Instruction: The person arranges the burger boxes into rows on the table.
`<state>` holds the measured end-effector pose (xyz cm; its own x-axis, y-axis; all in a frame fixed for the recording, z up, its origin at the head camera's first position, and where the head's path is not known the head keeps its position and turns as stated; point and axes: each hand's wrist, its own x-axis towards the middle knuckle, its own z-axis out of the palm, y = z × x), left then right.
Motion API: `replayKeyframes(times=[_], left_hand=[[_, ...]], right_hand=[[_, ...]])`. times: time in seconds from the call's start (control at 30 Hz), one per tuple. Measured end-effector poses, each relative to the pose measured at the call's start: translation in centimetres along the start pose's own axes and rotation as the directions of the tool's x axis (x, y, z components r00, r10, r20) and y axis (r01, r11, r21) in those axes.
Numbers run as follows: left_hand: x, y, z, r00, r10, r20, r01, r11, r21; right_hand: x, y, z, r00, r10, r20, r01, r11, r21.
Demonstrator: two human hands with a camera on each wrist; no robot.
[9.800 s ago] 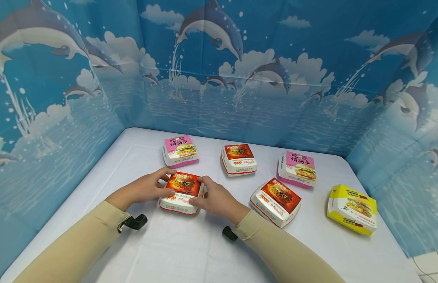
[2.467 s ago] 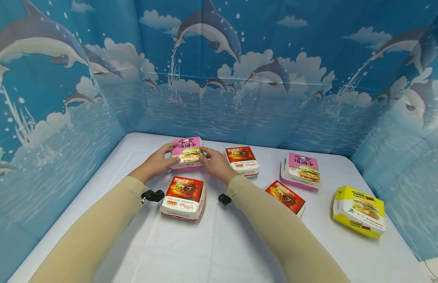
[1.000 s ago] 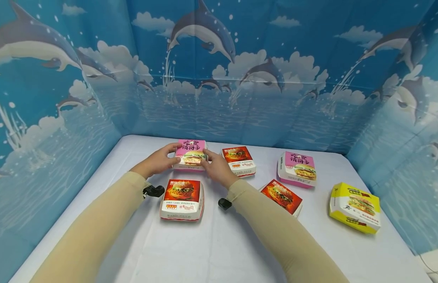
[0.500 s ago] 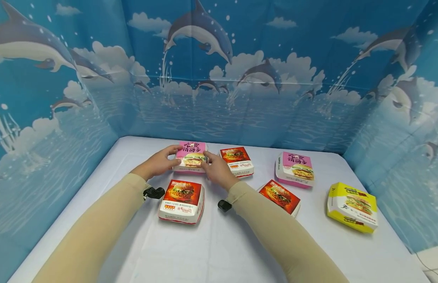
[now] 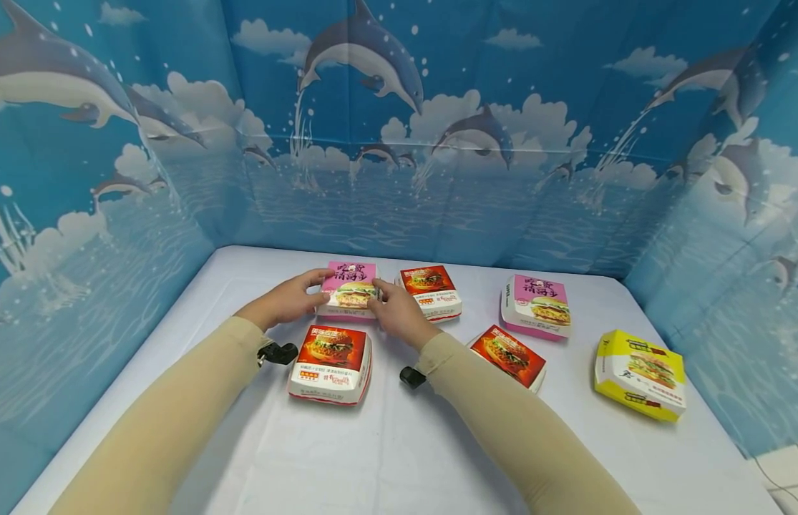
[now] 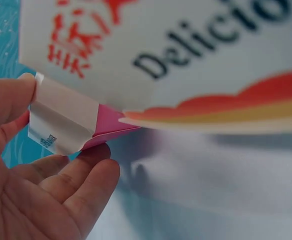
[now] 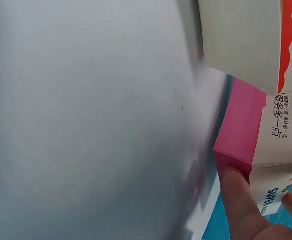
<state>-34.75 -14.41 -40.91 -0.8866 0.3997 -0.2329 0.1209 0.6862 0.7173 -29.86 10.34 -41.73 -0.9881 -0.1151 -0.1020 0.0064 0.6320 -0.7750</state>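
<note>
Both of my hands grip a pink burger box [image 5: 351, 289] at the back left of the white table [image 5: 399, 443]. My left hand [image 5: 300, 299] holds its left side, thumb on the near edge and fingers on top. My right hand [image 5: 391, 306] holds its right side. In the left wrist view my left hand [image 6: 41, 190] curls round the box's white and pink corner [image 6: 66, 125]. The right wrist view has my right fingers [image 7: 241, 200] on the pink box [image 7: 258, 130]. I cannot tell whether the box touches the table.
A red burger box [image 5: 331, 353] lies just in front of the held one, another red box [image 5: 431, 292] right beside it. Further right are a pink box [image 5: 537, 304], a tilted red box [image 5: 509, 355] and a yellow box [image 5: 640, 373]. Dolphin-print walls [image 5: 399, 143] enclose three sides.
Earlier both hands held the near red box; they let it go and took hold of the pink box behind it. Over the last second the hands and box have barely shifted.
</note>
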Motion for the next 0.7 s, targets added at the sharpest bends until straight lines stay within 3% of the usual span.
replayKeyframes(times=[0.7], left_hand=[[-0.21, -0.51, 0.32, 1.000, -0.017, 0.002, 0.017, 0.999, 0.036]], right_hand=[[-0.01, 0.32, 0.57, 1.000, 0.017, 0.001, -0.016, 0.999, -0.028]])
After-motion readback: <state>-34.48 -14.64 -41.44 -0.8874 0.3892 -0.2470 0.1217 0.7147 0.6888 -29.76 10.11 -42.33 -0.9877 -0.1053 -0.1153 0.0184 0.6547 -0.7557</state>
